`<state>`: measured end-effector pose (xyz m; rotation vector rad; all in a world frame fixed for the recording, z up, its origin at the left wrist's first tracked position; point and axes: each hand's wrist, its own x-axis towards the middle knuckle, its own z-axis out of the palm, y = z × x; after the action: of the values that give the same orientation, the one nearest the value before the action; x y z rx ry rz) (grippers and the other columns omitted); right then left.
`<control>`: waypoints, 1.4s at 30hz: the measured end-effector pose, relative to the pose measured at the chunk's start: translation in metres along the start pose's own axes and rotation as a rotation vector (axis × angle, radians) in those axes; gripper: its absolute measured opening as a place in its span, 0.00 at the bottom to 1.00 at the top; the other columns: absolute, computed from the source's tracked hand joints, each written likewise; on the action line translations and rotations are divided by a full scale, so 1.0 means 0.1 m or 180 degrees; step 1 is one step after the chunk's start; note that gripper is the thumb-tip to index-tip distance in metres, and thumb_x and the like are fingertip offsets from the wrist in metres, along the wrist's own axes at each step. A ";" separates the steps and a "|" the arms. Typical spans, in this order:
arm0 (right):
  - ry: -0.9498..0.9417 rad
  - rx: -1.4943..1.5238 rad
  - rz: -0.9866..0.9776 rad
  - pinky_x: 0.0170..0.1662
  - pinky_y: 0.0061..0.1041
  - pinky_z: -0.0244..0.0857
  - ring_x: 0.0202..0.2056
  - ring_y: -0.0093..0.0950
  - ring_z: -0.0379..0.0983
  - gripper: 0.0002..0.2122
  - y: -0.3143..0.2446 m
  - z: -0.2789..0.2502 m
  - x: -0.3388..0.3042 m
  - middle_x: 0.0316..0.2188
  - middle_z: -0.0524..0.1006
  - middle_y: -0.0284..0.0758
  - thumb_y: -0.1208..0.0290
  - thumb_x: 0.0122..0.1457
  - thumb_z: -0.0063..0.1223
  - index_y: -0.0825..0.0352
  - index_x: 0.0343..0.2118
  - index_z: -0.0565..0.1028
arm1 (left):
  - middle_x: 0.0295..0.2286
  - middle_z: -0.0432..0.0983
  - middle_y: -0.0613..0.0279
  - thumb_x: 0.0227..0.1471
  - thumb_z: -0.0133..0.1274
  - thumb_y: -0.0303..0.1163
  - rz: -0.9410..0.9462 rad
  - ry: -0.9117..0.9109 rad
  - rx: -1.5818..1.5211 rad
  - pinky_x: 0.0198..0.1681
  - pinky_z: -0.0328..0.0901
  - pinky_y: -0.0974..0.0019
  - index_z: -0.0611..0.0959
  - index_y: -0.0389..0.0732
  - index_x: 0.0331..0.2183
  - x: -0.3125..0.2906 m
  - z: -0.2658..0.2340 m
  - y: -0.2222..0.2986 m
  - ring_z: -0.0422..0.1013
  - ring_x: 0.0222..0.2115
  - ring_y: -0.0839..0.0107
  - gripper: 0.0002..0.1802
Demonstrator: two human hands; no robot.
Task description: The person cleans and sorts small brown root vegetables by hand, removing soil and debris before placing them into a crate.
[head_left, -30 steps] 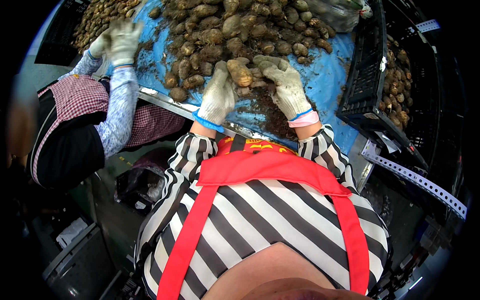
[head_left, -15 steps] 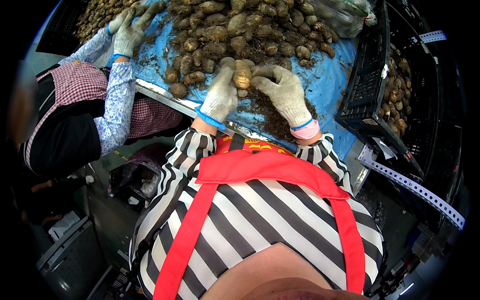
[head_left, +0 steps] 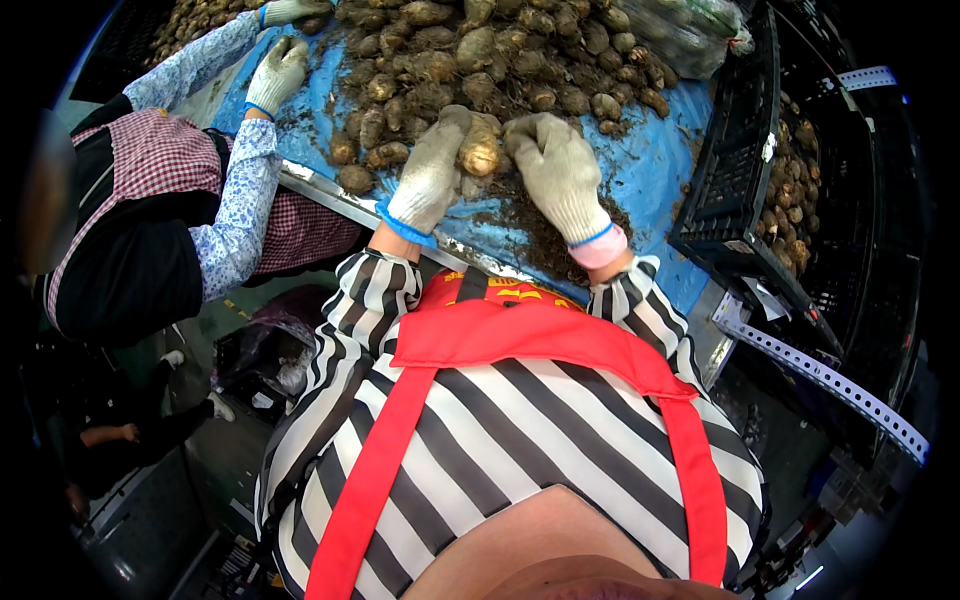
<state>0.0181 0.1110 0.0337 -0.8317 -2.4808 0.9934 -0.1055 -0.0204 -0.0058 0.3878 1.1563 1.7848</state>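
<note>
My left hand (head_left: 432, 165), in a soiled white knit glove, grips a brown taro root (head_left: 482, 155) from its left side. The taro's pale, rounded end is toward me. My right hand (head_left: 560, 165), gloved alike, is closed with its fingers curled in close by the taro's right side. What those fingers hold, if anything, is hidden. Just beyond both hands rises a large heap of hairy taro roots (head_left: 475, 50). Dark soil and root scraps (head_left: 560, 240) lie beneath and beside my right hand on a blue plastic sheet (head_left: 655, 170).
Black crates (head_left: 735, 180) stand on the right, with more taros (head_left: 790, 200) inside. A perforated metal bar (head_left: 830, 370) runs at lower right. A filled clear plastic bag (head_left: 680, 35) lies at the back. On the left a co-worker's gloved hand (head_left: 280, 75) is over the sheet.
The taro has turned, showing its pale end. My right hand has shifted slightly right and its fingers are more curled. The co-worker's hands have moved apart.
</note>
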 end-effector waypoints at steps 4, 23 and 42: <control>-0.0056 0.0543 0.0254 0.44 0.33 0.72 0.41 0.38 0.79 0.12 0.10 -0.11 0.09 0.40 0.81 0.41 0.62 0.60 0.51 0.62 0.41 0.81 | 0.41 0.77 0.53 0.67 0.42 0.38 -0.0088 0.0044 0.0177 0.27 0.75 0.69 0.70 0.32 0.51 -0.11 0.09 0.08 0.78 0.32 0.69 0.20; -0.0055 0.0325 -0.0153 0.46 0.35 0.71 0.42 0.39 0.79 0.14 0.09 -0.07 0.17 0.40 0.82 0.42 0.61 0.61 0.52 0.63 0.43 0.81 | 0.42 0.78 0.57 0.58 0.49 0.28 0.0208 0.0422 0.1246 0.21 0.69 0.75 0.79 0.35 0.46 -0.10 0.26 0.13 0.76 0.28 0.76 0.14; -0.0068 -0.0028 0.0068 0.49 0.37 0.69 0.44 0.41 0.77 0.12 0.19 -0.01 0.14 0.40 0.81 0.40 0.63 0.61 0.51 0.63 0.40 0.81 | 0.41 0.78 0.55 0.56 0.45 0.26 -0.0048 0.0241 0.1359 0.28 0.72 0.73 0.75 0.30 0.50 -0.07 0.25 0.14 0.77 0.35 0.74 0.20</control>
<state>0.0155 0.1310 0.0220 -0.8565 -2.5009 1.0043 -0.0926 -0.0140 0.0196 0.5615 1.5941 1.5432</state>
